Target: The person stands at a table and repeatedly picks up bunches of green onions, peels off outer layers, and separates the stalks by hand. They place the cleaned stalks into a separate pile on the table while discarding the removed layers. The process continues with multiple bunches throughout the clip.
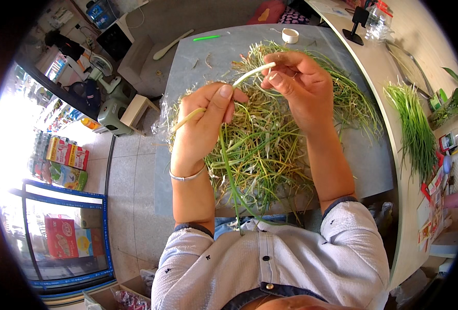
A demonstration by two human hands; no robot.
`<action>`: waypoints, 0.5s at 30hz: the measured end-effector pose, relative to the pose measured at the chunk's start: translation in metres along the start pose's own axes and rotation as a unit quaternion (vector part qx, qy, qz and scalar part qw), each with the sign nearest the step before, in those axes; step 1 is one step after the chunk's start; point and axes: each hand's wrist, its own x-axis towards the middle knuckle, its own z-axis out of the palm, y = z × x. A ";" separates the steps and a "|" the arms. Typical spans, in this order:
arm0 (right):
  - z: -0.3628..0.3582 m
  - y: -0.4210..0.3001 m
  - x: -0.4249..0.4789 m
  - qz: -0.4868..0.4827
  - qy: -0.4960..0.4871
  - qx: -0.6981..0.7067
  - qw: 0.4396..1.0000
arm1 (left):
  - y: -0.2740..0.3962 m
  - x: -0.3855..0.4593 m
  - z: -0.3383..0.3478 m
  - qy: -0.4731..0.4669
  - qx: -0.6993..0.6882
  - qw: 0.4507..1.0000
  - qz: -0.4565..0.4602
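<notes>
My left hand (207, 114) grips a green onion stalk (250, 75) between thumb and fingers; its long green leaves hang down towards my shirt, and a yellowed leaf pokes out at the hand's left side. At the stalk's pale upper end is my right hand (296, 83), thumb and forefinger pinched about the tip. Under both hands a tangled heap of green and yellow leaves and peelings (260, 155) covers much of the grey table (372, 170). Behind my right hand lie more uncut stalks with roots (349, 93).
A white cup (290, 36) and a green pen-like stick (206, 38) stand or lie at the table's far side. On the pale counter to the right is a bunch of clean green stalks (415, 131), near a black stand (356, 25). A small stool (139, 110) is at left.
</notes>
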 end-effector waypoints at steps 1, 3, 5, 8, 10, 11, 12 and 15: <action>-0.001 -0.001 -0.001 0.007 -0.007 0.009 1.000 | -0.001 0.000 0.000 -0.004 0.000 1.000 0.003; 0.000 -0.002 -0.004 0.017 0.009 0.022 1.000 | -0.004 0.000 0.001 -0.012 0.000 1.000 0.010; -0.001 -0.002 -0.004 0.024 0.020 0.016 0.999 | -0.002 -0.001 0.003 -0.004 0.024 1.000 0.005; -0.005 -0.001 -0.004 0.030 0.026 -0.010 0.999 | -0.001 -0.001 0.005 0.013 0.076 0.997 0.029; -0.005 -0.001 -0.003 0.038 0.029 -0.017 0.999 | 0.000 -0.001 0.007 0.025 0.111 0.992 0.053; -0.005 -0.001 -0.003 0.047 0.033 -0.005 0.998 | 0.002 -0.001 0.008 0.031 0.126 0.990 0.064; -0.004 0.000 -0.002 0.056 0.036 0.009 0.998 | 0.002 -0.001 0.008 0.036 0.141 0.987 0.075; 0.000 -0.001 -0.002 0.074 0.044 0.048 0.995 | 0.002 -0.001 0.011 0.042 0.146 0.986 0.070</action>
